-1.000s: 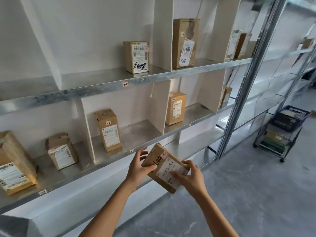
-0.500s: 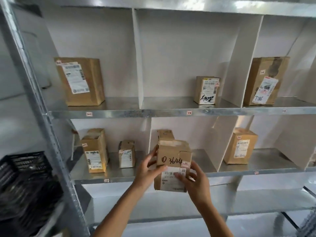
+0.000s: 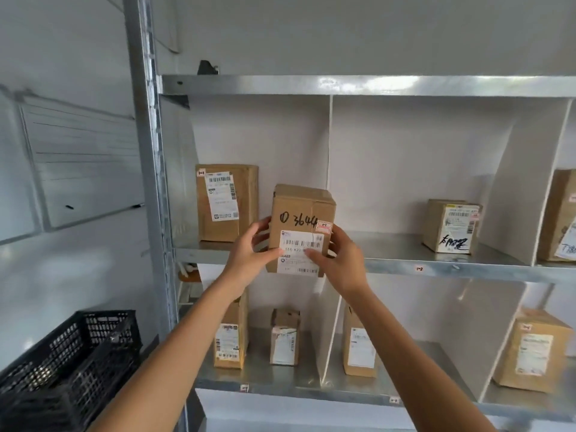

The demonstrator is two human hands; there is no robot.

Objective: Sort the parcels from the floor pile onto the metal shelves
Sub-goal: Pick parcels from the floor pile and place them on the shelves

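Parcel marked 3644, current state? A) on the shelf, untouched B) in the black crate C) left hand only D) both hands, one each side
D: the left hand and right hand each grip a side of the parcel, held up in front of the metal shelf edge.

Bright, even light glares on the top shelf edge; corners blur and bend.

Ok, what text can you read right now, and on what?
"3644", handwritten after a round mark, on the held parcel.
"516 K20", partly covered, on its label.
"1-2" on the shelf tag.
Other parcel labels: too blurred.
Black scrawl on the small parcel: illegible.
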